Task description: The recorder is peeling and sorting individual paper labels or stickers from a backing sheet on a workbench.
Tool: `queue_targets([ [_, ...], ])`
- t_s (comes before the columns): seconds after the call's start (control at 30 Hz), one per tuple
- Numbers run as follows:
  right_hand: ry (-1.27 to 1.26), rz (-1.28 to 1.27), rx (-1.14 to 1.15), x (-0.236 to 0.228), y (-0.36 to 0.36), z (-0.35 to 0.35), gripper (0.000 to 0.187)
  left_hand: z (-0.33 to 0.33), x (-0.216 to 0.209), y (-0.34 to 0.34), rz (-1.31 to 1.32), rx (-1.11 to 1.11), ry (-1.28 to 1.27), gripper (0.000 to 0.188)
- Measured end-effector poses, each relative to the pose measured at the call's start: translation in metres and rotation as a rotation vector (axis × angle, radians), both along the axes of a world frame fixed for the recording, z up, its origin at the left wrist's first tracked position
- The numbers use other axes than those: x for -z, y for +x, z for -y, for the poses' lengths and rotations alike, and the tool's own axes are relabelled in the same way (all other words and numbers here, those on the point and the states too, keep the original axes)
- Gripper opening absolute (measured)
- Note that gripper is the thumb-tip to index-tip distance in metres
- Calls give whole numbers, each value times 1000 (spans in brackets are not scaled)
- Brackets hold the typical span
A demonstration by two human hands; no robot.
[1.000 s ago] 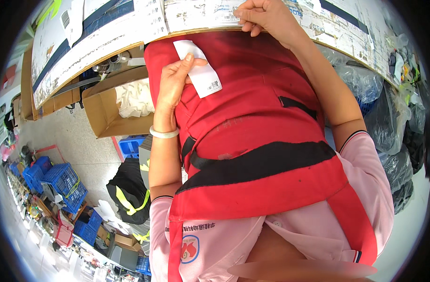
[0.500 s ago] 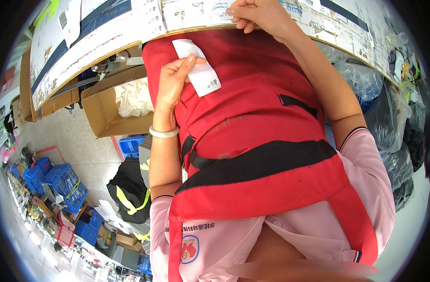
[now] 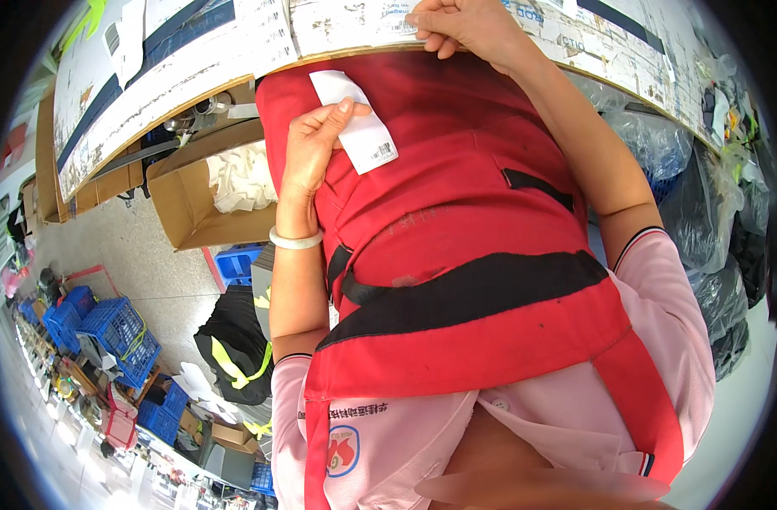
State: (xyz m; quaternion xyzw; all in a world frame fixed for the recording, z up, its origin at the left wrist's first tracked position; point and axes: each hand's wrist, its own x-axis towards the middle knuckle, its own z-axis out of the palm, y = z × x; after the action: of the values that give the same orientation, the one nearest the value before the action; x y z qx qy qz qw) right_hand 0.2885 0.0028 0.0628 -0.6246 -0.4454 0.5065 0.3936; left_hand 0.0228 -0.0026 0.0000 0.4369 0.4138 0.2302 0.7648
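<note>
My left hand (image 3: 319,140) pinches a white paper label strip (image 3: 358,127) between thumb and fingers, over the red apron (image 3: 456,170) on my lap. A small barcode is printed near the strip's lower end. At the table's front edge, my right hand (image 3: 465,30) has its thumb and index finger drawn together and the other fingers curled. Its fingertips meet a white barcode label (image 3: 395,27) on the table (image 3: 337,38). Whether they grip that label's edge or only press it is hidden.
More barcode labels (image 3: 274,38) lie on the worn white tabletop to the left. An open cardboard box (image 3: 180,208) with white cloth pieces stands below it. Clear plastic bags (image 3: 703,204) crowd the right side. Blue crates (image 3: 121,336) stand on the floor at left.
My right hand has shifted very slightly left along the table edge. My left hand and its label strip have hardly moved.
</note>
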Motion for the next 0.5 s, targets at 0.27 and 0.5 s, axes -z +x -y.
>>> queue_targets([
  [0.27,-34,121,-12,-8,-9,0,15,0,1,-1,-13,7,7,31],
  [0.5,-39,101,-13,-13,-9,-1,15,1,-2,-1,1,0,-16,29],
])
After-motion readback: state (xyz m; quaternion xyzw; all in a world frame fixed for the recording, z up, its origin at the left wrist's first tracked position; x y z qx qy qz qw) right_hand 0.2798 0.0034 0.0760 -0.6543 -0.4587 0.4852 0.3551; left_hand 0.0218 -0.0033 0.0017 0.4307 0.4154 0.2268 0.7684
